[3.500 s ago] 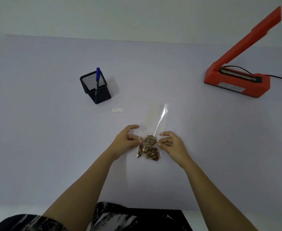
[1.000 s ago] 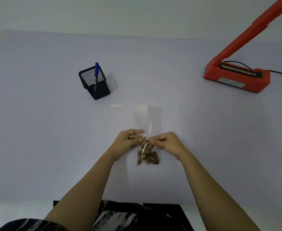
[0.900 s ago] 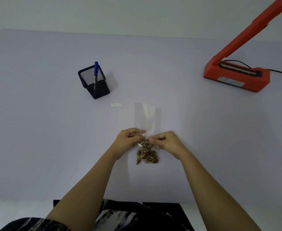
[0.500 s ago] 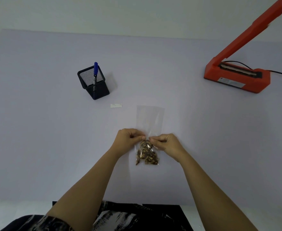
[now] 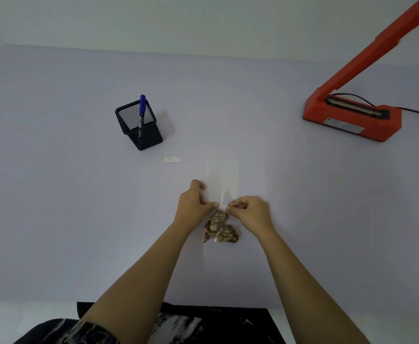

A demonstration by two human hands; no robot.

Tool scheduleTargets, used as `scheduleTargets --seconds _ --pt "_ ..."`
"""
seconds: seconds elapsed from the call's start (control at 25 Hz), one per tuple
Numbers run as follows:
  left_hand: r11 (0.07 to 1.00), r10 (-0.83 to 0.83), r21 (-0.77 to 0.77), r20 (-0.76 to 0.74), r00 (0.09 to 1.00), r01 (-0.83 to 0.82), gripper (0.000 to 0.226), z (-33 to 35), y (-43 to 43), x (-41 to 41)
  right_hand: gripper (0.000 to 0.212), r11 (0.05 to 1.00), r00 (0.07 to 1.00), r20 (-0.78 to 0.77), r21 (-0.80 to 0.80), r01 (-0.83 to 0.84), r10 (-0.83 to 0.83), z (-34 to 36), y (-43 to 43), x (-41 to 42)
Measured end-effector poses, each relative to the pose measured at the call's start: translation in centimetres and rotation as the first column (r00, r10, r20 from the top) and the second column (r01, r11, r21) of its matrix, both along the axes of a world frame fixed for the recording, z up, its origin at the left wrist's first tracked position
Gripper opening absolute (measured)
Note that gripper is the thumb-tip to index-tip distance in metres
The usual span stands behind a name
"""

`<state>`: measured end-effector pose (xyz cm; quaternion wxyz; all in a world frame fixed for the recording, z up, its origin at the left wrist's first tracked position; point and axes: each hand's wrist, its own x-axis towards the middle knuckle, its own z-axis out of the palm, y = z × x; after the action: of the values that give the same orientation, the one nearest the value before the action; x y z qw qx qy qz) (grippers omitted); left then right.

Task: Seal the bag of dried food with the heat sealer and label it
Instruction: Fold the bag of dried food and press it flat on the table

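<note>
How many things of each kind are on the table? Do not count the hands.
Bag of dried food: 1
Heat sealer: 1
Mesh pen holder: 1
Blue pen: 1
White label: 1
Total: 5

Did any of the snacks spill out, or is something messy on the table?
Nothing stands out. The dried food is all inside the bag, held by the left hand and right hand. The pen stands in its mesh cup; the label lies flat.
</note>
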<state>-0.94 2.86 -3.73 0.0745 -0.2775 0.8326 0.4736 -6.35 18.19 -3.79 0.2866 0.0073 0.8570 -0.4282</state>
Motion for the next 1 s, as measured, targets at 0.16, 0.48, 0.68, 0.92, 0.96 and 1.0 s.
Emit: scheduleTargets --seconds 0.16,0.48,0.68,0.92,0.96,1.0 --pt "0.996 -0.009 -0.083 0.02 1.0 0.011 0.06 -0.1 0.2 -0.1 0.043 0.985 0.995 -0.077 0.167 -0.05 0.063 0.5 -0.1 -0.5" --pt "0.902 -0.364 -0.264 -0.045 0.93 0.341 0.006 -1.1 0.0 -0.5 0.018 0.911 0.892 -0.189 0.135 -0.39 0.41 0.7 -0.7 -1.4" --pt "0.861 -0.418 -0.346 -0.064 0.906 0.373 0.011 -1.5 -0.5 -0.5 0.015 0.911 0.894 -0.187 0.146 -0.385 0.408 0.5 -0.4 -2.1" --pt "0.799 -0.484 -0.491 -0.183 0.856 0.347 0.018 -2.7 -1.0 0.5 0.018 0.896 0.866 -0.232 0.145 -0.419 0.443 0.2 -0.1 -2.0" --pt "0.78 -0.503 -0.518 -0.186 0.844 0.351 0.021 -2.9 -1.3 0.4 0.018 0.888 0.855 -0.239 0.148 -0.436 0.46 0.1 0.0 -2.1" --pt "0.759 -0.511 -0.539 -0.145 0.847 0.366 0.025 -2.7 -1.6 0.3 0.018 0.881 0.848 -0.238 0.146 -0.45 0.473 0.0 0.0 -2.4"
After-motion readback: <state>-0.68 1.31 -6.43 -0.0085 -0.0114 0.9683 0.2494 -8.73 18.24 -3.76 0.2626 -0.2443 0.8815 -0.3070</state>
